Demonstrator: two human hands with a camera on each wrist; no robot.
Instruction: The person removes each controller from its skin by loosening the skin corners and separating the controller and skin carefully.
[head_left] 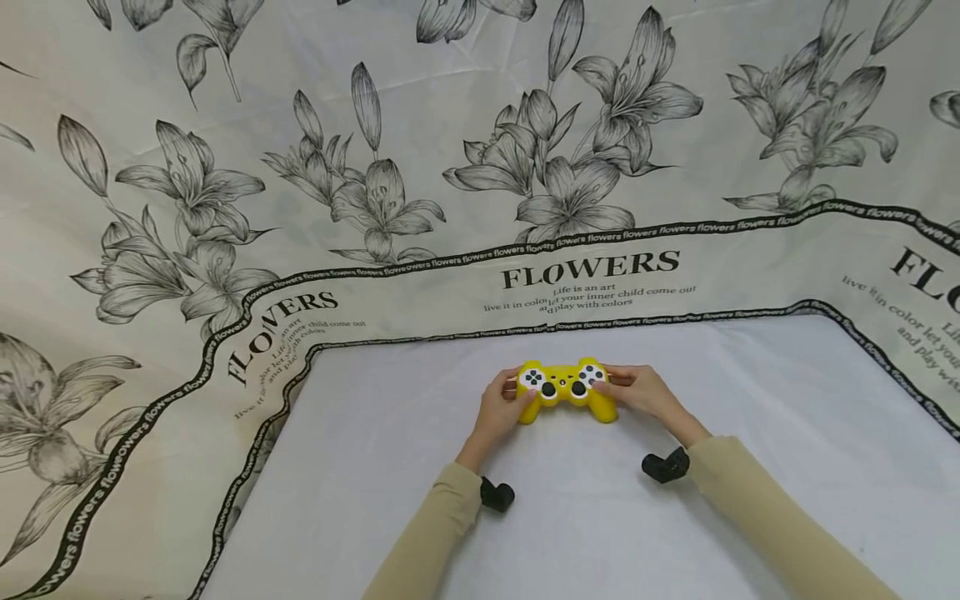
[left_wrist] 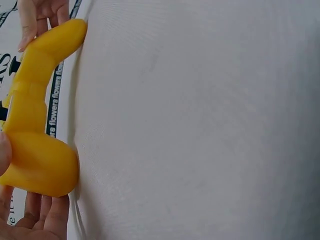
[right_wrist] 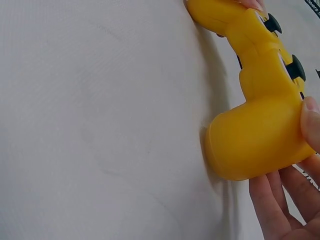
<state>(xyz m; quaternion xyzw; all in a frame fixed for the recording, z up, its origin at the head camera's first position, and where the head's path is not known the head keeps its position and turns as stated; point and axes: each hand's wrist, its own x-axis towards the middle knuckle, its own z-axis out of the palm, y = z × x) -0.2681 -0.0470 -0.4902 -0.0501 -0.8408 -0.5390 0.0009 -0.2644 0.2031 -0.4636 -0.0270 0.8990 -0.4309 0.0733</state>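
A yellow game controller (head_left: 564, 402) with white button areas and two black thumbsticks is held between both hands, its face toward the head camera. My left hand (head_left: 498, 410) grips its left end, thumb on the front and fingers behind. On the other end, my right hand (head_left: 643, 390) grips in the same way, its thumb near the round buttons. Seen from the left wrist, the yellow handles of the controller (left_wrist: 37, 157) are close over the white cloth. The right wrist view shows the controller's underside edge (right_wrist: 260, 130), with the right thumb (right_wrist: 311, 122) on its face.
White cloth (head_left: 375, 467) covers the table. Behind it hangs a curtain (head_left: 450, 100) printed with lilies and the word FLOWERS. A black wrist device sits at the left cuff (head_left: 497, 495) and another at the right cuff (head_left: 666, 465).
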